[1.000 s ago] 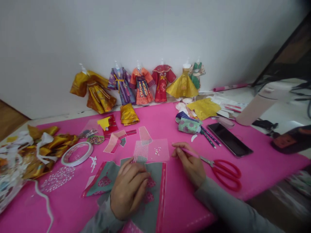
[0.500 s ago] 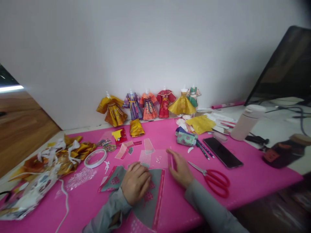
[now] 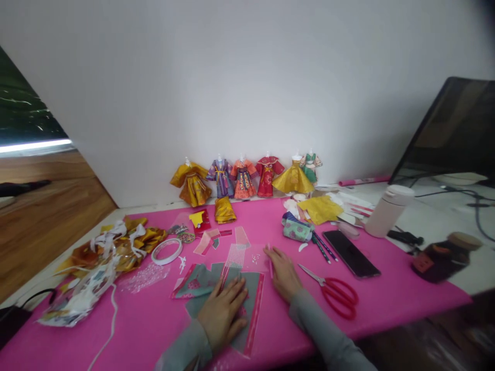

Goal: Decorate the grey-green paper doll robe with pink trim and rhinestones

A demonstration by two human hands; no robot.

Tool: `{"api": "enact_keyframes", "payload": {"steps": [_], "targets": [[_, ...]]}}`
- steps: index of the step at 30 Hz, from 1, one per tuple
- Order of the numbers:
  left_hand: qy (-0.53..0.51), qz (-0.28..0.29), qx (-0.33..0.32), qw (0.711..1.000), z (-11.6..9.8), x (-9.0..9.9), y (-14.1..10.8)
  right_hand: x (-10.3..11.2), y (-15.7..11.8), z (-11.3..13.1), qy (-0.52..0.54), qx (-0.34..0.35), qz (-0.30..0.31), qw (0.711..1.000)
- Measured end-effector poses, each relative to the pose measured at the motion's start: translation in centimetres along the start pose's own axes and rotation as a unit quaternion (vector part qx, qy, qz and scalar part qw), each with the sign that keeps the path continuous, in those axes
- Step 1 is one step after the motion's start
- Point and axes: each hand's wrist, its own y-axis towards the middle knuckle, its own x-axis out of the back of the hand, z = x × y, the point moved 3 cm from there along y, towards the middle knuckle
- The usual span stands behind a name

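My left hand (image 3: 224, 310) lies flat with its fingers spread on a grey-green fabric piece (image 3: 253, 304) edged in pink and printed with pink motifs. Just beyond its fingertips is a sheet of small gems (image 3: 235, 256). My right hand (image 3: 284, 272) rests on its side to the right of the fabric, closed on a slim pink stick (image 3: 271, 265). Small white beads (image 3: 255, 258) are scattered between the gem sheet and that hand. Red-handled scissors (image 3: 336, 293) lie to the right of my right hand, their blades apart.
Miniature dresses (image 3: 243, 179) stand along the wall. At left are a tape roll (image 3: 167, 251) and a heap of gold fabric (image 3: 131, 250). A phone (image 3: 351, 253), pencils (image 3: 324, 248), a pink bottle (image 3: 389, 211) and a dark jar (image 3: 444, 257) are at right.
My left hand has gone from curled to flat and spread on the fabric. The camera view has shifted, so the wall shows more. My right hand keeps its place by the beads.
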Motion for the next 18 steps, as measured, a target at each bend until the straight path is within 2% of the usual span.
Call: {"api": "enact_keyframes", "payload": {"steps": [5,13,18], "targets": [[0.008,0.011,0.047,0.999,-1.0,-0.9,-1.0,-0.2,0.0,-0.4,0.0,-0.012,0.005,1.0],[0.023,-0.097,0.043,0.994,-1.2,0.1,-2.6,-0.2,0.0,-0.6,0.028,-0.018,-0.014,0.999],[0.034,-0.085,0.053,0.994,-0.7,-0.1,-3.5,0.5,0.2,-0.2,0.063,-0.016,-0.037,0.997]]}}
